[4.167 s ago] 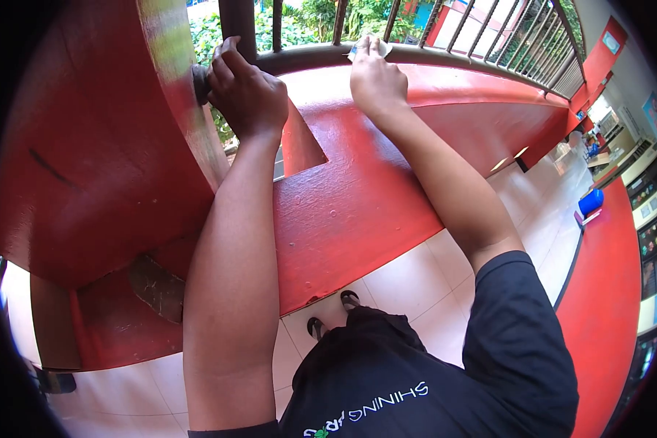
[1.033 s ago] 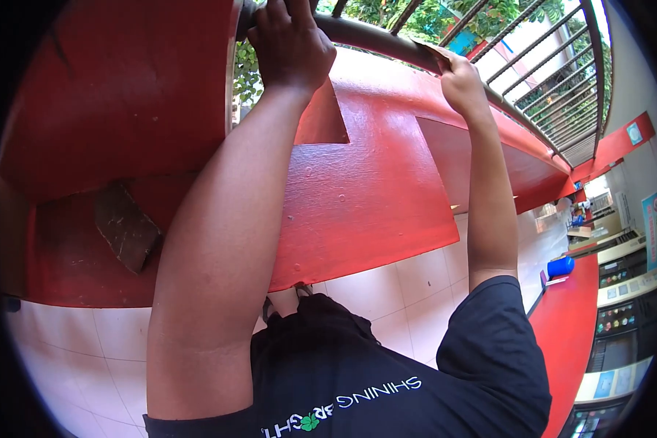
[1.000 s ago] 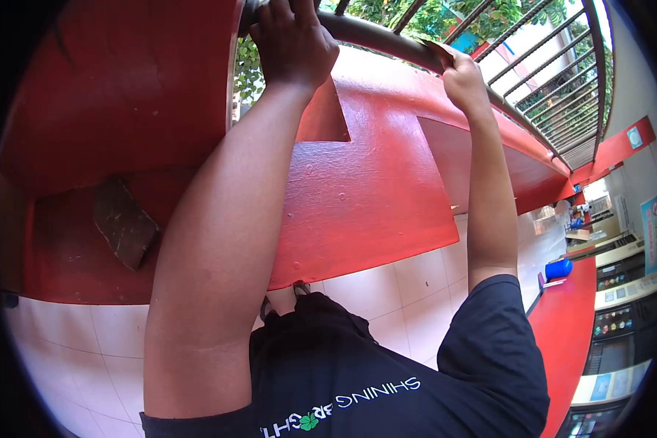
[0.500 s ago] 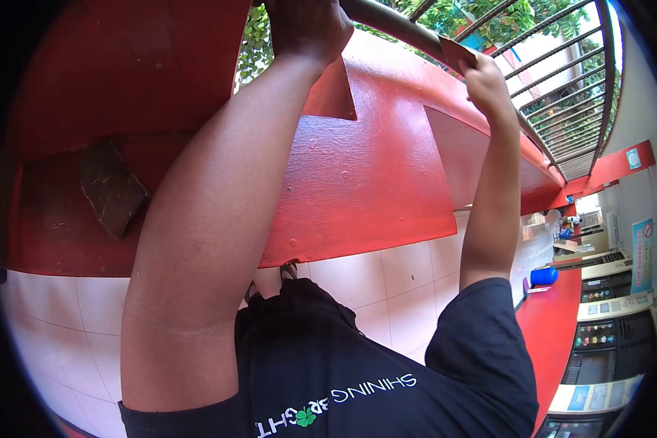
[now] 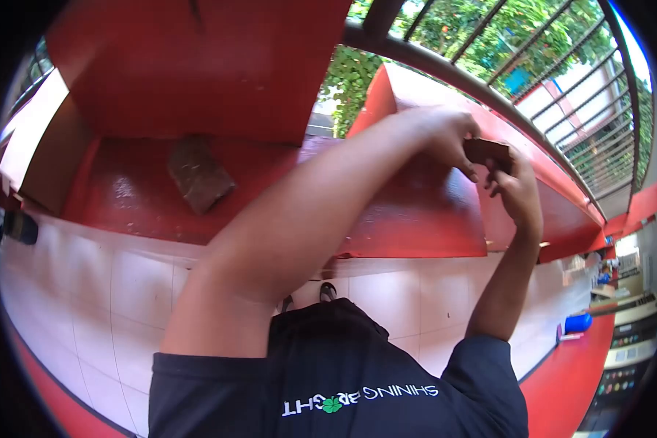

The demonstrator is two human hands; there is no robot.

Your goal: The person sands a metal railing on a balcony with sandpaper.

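In my right hand [image 5: 517, 186] is a small dark brown piece of sandpaper [image 5: 487, 152], pinched by the fingers near its right end. My left hand [image 5: 449, 139] is at the other end of the piece, its thumb apart from the fingers. Its fingertips are at the paper's edge; whether they touch it is hard to make out. Both hands are over the red painted ledge [image 5: 416, 233]. A larger brown sheet [image 5: 201, 175], worn and crumpled, lies on the ledge to the left of my left forearm.
A dark metal railing [image 5: 482, 91] with bars runs along the far side, with green foliage [image 5: 445, 29] behind it. A red pillar [image 5: 190, 66] rises at upper left. Pale floor tiles [image 5: 146, 277] are below. A blue object [image 5: 578, 323] is on a red surface at right.
My left hand has left the rail and come right and down to the sandpaper. My right hand has drawn the sandpaper down away from the rail. The view has shifted.
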